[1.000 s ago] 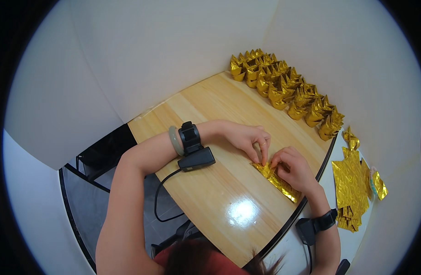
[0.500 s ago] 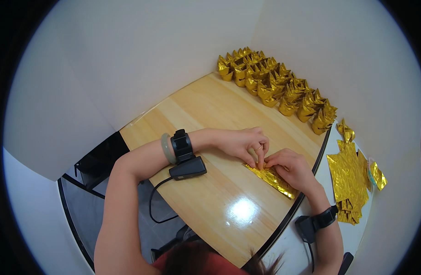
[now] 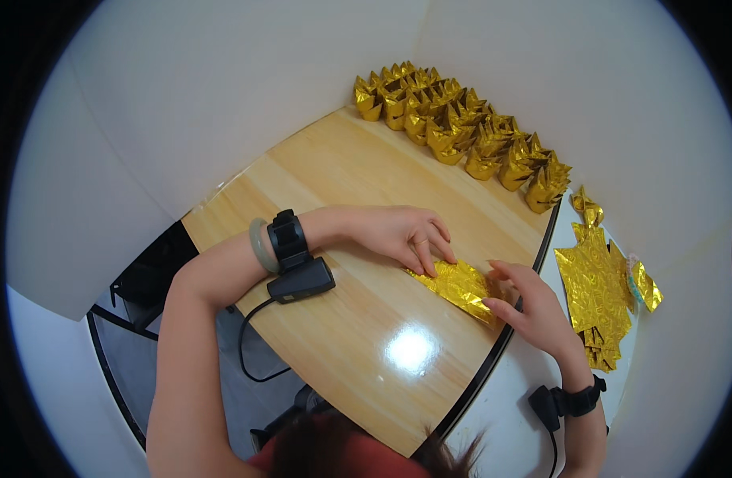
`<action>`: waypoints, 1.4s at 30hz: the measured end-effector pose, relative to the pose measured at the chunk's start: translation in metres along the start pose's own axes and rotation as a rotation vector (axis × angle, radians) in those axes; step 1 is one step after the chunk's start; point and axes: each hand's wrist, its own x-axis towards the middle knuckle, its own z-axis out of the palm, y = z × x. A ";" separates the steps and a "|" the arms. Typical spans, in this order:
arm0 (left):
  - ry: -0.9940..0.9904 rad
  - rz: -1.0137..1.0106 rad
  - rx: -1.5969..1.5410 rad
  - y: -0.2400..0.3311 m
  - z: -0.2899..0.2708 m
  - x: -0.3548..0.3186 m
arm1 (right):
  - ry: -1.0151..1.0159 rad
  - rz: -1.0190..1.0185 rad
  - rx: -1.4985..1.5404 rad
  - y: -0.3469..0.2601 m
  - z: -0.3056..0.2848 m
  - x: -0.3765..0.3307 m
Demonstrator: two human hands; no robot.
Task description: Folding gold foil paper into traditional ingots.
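Observation:
A folded sheet of gold foil paper [image 3: 460,291] lies on the wooden tabletop between my hands. My left hand [image 3: 402,237] grips its left end, thumb and bent fingertips on the paper. At the opposite end is my right hand [image 3: 535,307], open, with thumb and fingers apart near the paper's right edge. Whether its thumb tip touches the paper I cannot tell. Both wrists carry black strapped devices with cables, and a pale bangle [image 3: 262,247] circles my left forearm.
Several rows of folded gold foil ingots [image 3: 450,134] stand along the far right wall. A stack of flat gold foil sheets [image 3: 593,287] lies on the white surface [image 3: 485,434] at right, past the table's dark edge. Beside it is a small gold piece [image 3: 646,288].
The narrow gold strip now shows as a wider piece. My right hand has drawn away to the right and its fingers have spread. The whole view has shifted slightly.

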 end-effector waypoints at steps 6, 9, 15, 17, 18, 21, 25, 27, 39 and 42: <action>0.009 -0.007 0.008 0.006 -0.001 0.002 | -0.033 0.250 0.117 0.004 0.007 0.007; 0.013 0.006 0.032 0.005 -0.001 0.002 | -0.010 0.362 0.233 0.010 0.014 0.019; 0.026 0.021 0.049 0.001 0.002 -0.001 | 0.018 0.337 0.333 0.013 0.017 0.030; 0.020 0.033 0.049 0.000 0.001 -0.001 | 0.009 0.294 0.260 0.016 0.016 0.028; 0.028 0.031 0.046 -0.001 0.001 -0.001 | 0.010 0.303 0.281 0.016 0.015 0.025; 0.022 0.023 -0.011 -0.003 0.003 -0.004 | -0.001 0.306 0.300 0.021 0.012 0.018; 0.001 0.023 -0.005 -0.002 0.001 0.002 | 0.013 0.306 0.360 0.034 0.006 0.003; 0.004 0.012 0.008 -0.003 0.001 -0.001 | -0.013 0.277 0.392 0.037 0.005 0.001; 0.116 0.070 0.182 0.023 0.005 0.008 | -0.012 -0.117 0.241 0.022 0.010 0.010; 0.086 0.060 0.248 0.029 0.012 0.012 | 0.014 -0.224 0.059 0.023 0.008 0.012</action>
